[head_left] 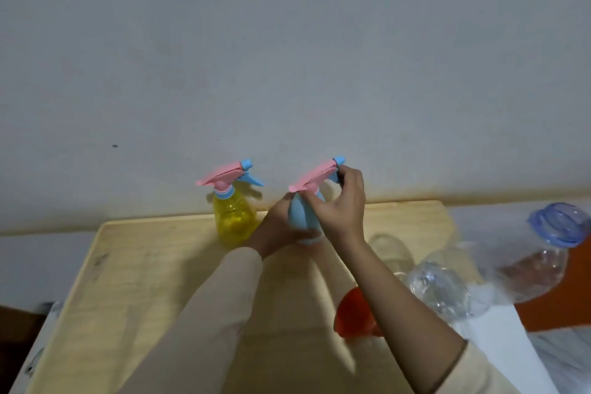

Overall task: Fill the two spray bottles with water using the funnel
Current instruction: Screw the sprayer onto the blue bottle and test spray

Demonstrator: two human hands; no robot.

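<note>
Blue spray bottle (302,217) held upright near the far edge of the wooden table (134,281), between both hands. Left hand (281,227) wrapped around the bottle's lower body from the left, fingers curled and pressed against the blue plastic. Right hand (340,205) arched over the top from the right, fingertips pinched on the pink-and-blue trigger head (316,176) near its collar, thumb low against the neck, index finger raised toward the nozzle end. Both forearms stretched forward from the lower edge of the view, left in a beige sleeve, right sleeve pushed back past the forearm. Yellow spray bottle (235,221) stood upright just to the left, untouched, its own head still on. Red funnel (353,317) lay on the table under the right forearm, partly hidden. Clear plastic water bottle (441,288) and a larger one with a blue cap (559,227) lay blurred at the right, well apart from the grip.
</note>
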